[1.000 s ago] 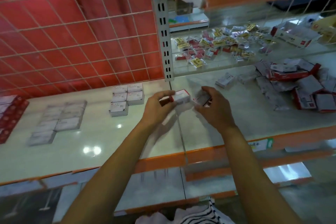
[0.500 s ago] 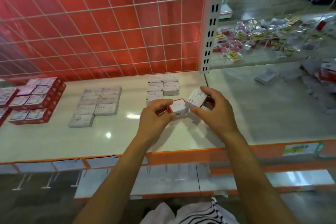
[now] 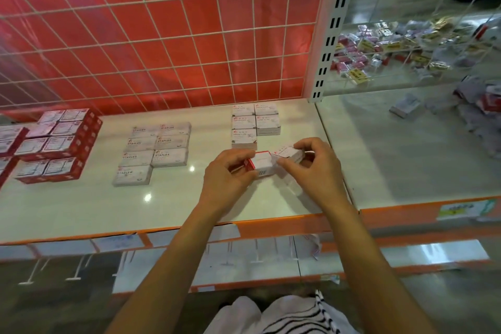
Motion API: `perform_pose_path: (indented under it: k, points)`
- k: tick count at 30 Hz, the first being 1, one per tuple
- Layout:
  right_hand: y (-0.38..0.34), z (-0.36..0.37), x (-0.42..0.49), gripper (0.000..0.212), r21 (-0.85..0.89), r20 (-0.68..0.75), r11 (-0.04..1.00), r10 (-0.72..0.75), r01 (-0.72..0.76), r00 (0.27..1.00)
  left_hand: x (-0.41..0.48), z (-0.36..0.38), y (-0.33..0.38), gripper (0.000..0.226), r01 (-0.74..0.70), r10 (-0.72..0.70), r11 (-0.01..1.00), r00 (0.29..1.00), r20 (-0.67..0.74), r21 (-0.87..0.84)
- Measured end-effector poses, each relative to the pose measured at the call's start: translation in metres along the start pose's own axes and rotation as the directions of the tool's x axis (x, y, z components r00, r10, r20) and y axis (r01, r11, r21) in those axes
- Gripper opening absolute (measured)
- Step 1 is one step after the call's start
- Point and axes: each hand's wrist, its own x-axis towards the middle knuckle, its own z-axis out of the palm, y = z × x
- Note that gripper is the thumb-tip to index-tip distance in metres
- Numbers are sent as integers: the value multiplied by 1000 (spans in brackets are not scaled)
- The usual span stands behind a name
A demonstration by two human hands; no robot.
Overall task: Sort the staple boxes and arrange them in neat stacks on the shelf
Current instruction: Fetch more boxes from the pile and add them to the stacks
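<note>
Spanning the view, the shelf (image 3: 81, 211) carries a white stack (image 3: 254, 122) just beyond my hands. My left hand (image 3: 227, 179) pinches a red-edged box (image 3: 261, 164), my right hand (image 3: 317, 171) a white box (image 3: 288, 154), the two boxes touching. Misreading labels could mix kinds; a clumsy set-down may nudge the stack askew.

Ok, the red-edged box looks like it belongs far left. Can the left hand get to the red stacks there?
Probably yes: the left hand, gripping the red-edged box, has open shelf toward the red stacks; only the low STAPLES boxes lie between.
</note>
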Motion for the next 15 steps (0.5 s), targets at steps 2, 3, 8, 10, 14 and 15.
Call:
perform_pose_path:
  k: [2,3,8,10,14,15]
  points:
    - [4,6,1,43,-102,-63,995,-10,3,998,-2,-4,-3,34,0,0,999,1000,-9,46]
    - [5,9,2,45,-153,-84,988,-17,4,996,-2,-6,-5,34,-1,2,998,1000,-12,66]
    - [9,28,11,49,-330,-70,942,-87,59,994,-6,-15,-7,33,15,-12,995,999,-30,102]
    - [9,31,15,50,-333,-31,940,-90,75,995,-7,-19,-7,33,16,-13,995,999,-36,102]
    - [11,29,21,44,-298,80,950,-72,93,994,-8,-27,-10,33,31,-26,996,998,-59,79]
    - [12,29,23,41,-297,90,949,-83,106,992,-8,-28,-11,33,37,-32,997,997,-65,74]
